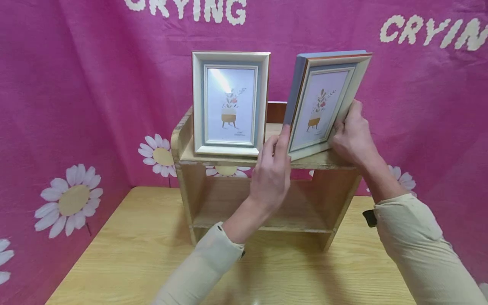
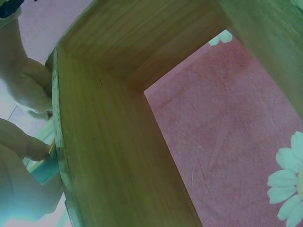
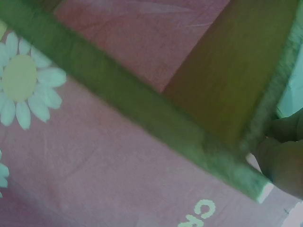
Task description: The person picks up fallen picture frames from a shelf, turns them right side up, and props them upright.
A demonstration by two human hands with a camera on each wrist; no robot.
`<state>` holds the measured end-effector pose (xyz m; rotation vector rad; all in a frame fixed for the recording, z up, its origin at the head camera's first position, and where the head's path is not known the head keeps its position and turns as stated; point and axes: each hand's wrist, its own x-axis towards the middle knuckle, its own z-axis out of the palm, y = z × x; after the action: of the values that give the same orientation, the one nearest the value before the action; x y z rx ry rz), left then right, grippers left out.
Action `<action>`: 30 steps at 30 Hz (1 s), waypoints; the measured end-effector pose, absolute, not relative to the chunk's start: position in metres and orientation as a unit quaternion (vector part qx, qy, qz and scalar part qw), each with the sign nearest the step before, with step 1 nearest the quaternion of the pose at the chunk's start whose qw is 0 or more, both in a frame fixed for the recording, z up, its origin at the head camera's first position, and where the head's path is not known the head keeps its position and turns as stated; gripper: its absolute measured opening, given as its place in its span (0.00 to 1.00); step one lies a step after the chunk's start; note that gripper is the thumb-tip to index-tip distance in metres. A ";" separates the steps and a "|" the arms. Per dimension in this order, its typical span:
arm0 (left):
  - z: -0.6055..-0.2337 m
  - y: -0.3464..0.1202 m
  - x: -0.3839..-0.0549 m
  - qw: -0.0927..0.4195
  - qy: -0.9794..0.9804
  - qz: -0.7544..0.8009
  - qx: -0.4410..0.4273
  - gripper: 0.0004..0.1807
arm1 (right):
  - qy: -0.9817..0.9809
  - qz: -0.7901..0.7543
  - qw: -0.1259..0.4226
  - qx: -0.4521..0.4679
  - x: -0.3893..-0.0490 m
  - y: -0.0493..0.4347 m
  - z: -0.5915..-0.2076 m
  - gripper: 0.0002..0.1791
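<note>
Two matching picture frames, white-edged with a plant print, are on the small wooden shelf unit. The left picture frame (image 1: 199, 106) stands upright on the top board, facing me. The right picture frame (image 1: 362, 80) is turned and tilted, its blue-grey side showing. My left hand (image 1: 270, 173) grips its lower left edge; in the left wrist view, fingers and thumb straddle the frame's edge (image 2: 46, 170). My right hand (image 1: 354, 137) holds its lower right edge, the fingers behind it hidden. Whether its bottom touches the board is unclear. In the right wrist view, my fingers show beside the shelf's edge.
The wooden shelf unit (image 1: 263, 228) has raised side panels and a lower compartment; it stands on a light wood table (image 1: 145, 254). Behind hangs a pink cloth (image 1: 106, 106) with daisies and white lettering.
</note>
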<state>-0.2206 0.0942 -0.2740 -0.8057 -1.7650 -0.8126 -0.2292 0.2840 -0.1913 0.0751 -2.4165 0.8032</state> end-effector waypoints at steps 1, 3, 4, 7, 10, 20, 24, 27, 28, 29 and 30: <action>-0.275 0.093 -0.220 0.499 -0.727 -0.334 -0.332 0.32 | -0.909 0.302 0.287 0.027 -0.231 0.281 -0.192 0.23; -0.277 0.091 -0.219 0.502 -0.726 -0.333 -0.333 0.32 | -0.909 0.309 0.278 0.028 -0.235 0.278 -0.194 0.22; -0.277 0.090 -0.218 0.503 -0.725 -0.331 -0.333 0.32 | -0.909 0.313 0.274 0.029 -0.236 0.277 -0.195 0.21; -0.278 0.090 -0.217 0.504 -0.725 -0.330 -0.333 0.33 | -0.903 0.332 0.267 0.047 -0.240 0.276 -0.195 0.20; -0.278 0.090 -0.217 0.510 -0.726 -0.326 -0.327 0.33 | -0.896 0.356 0.257 0.068 -0.245 0.277 -0.196 0.21; -0.276 0.097 -0.216 0.557 -0.728 -0.282 -0.285 0.26 | -0.849 0.455 0.229 0.141 -0.270 0.281 -0.195 0.20; -0.275 0.100 -0.216 0.569 -0.728 -0.272 -0.269 0.26 | -0.848 0.462 0.222 0.137 -0.274 0.281 -0.196 0.19; -0.275 0.104 -0.215 0.575 -0.733 -0.252 -0.261 0.28 | -0.826 0.507 0.202 0.144 -0.276 0.283 -0.198 0.18; -0.275 0.106 -0.214 0.577 -0.736 -0.244 -0.258 0.28 | -0.811 0.534 0.188 0.148 -0.276 0.284 -0.199 0.18; -0.275 0.108 -0.213 0.578 -0.737 -0.238 -0.257 0.29 | -0.792 0.565 0.172 0.152 -0.277 0.286 -0.200 0.19; -0.276 0.109 -0.212 0.579 -0.739 -0.233 -0.254 0.29 | -0.771 0.597 0.157 0.155 -0.277 0.287 -0.201 0.20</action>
<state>-0.2123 0.1094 -0.2757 -0.5936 -1.7274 -0.5455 -0.2771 0.2872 -0.2014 0.4429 -2.2082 1.7092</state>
